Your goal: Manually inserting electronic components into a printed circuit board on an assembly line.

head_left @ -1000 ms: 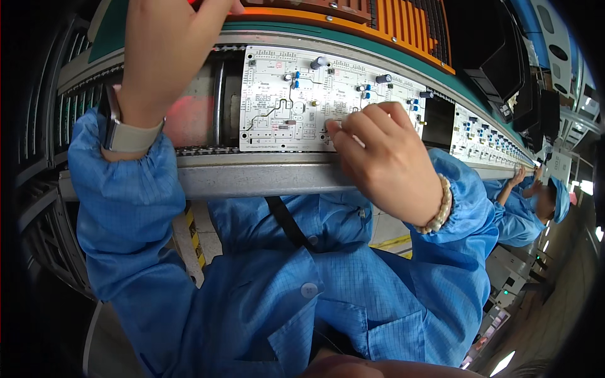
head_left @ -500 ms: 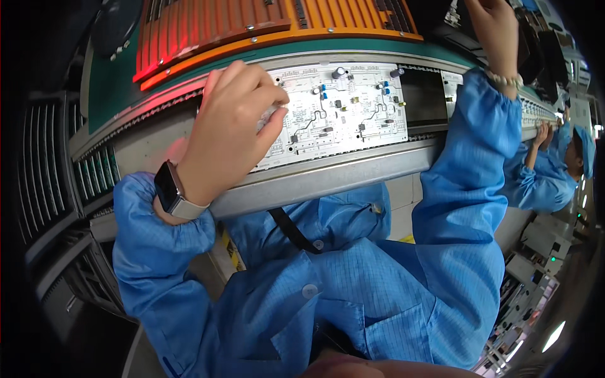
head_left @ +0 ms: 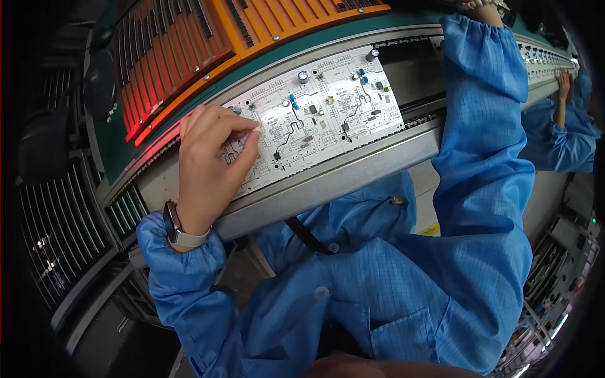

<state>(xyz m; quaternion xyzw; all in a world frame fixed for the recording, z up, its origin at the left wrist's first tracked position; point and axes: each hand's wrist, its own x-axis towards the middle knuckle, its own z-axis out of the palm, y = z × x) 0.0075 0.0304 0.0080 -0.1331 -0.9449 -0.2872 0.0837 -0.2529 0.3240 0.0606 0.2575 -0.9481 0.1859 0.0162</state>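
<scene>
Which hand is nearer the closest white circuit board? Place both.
Left. The left hand is over the left end of the white circuit board. The right hand is out of view past the top edge; its blue sleeve passes right of the board.

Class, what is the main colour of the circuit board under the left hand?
The circuit board is mostly white, seen in the head view.

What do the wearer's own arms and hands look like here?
Both arms wear loose blue sleeves with a fine grid pattern and gathered cuffs. The left hand is ungloved, with a dark-faced watch on a pale band; a pale beaded bracelet circles the right wrist. The right hand is out of frame.
</scene>
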